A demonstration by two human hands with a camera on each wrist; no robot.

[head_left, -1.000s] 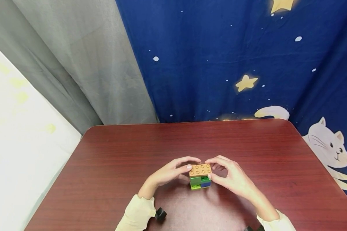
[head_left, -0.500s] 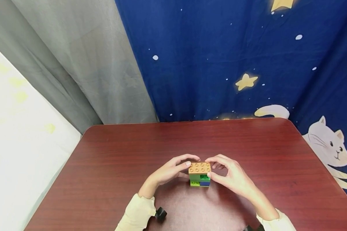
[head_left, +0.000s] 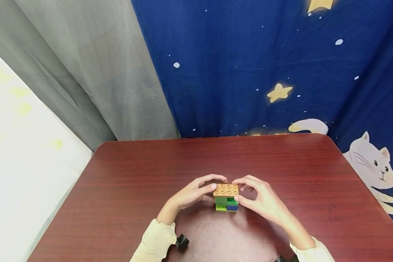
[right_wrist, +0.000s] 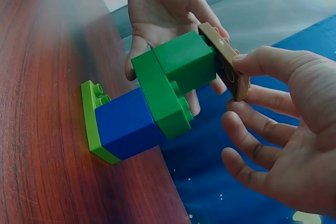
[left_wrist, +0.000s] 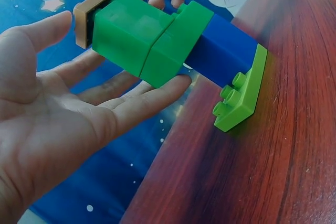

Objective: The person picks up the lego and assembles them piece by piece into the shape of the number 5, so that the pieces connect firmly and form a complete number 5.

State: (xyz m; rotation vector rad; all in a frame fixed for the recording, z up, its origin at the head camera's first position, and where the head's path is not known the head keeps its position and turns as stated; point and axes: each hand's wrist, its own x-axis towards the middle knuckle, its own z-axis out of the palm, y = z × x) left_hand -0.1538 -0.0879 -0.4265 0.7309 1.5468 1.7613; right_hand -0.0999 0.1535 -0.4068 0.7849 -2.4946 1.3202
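Note:
A small stack of toy building bricks stands upright on the table [head_left: 144, 171]. A lime-green plate [left_wrist: 242, 103] is at the bottom, then a blue brick [left_wrist: 226, 48], a thinner green brick [left_wrist: 181, 40] and a taller green brick [left_wrist: 128, 35]. The tan plate [head_left: 226, 190] lies across the top, overhanging on the right. My right hand [head_left: 263, 202] pinches that overhang between thumb and index finger, its other fingers loosely bent. At the other side, my left hand [head_left: 191, 193] has its thumb tip at the tan plate's left edge, and its extended fingers reach behind the green bricks.
A black device [head_left: 182, 242] sits by the left sleeve [head_left: 157, 240]. Past the table's far edge hang a grey curtain [head_left: 85, 72] and a blue starry one [head_left: 235, 72] with a cat printed on it.
The stack has turned slightly to face squarely forward and shifted a little away from me. Both hands keep nearly the same places around it, moving only slightly.

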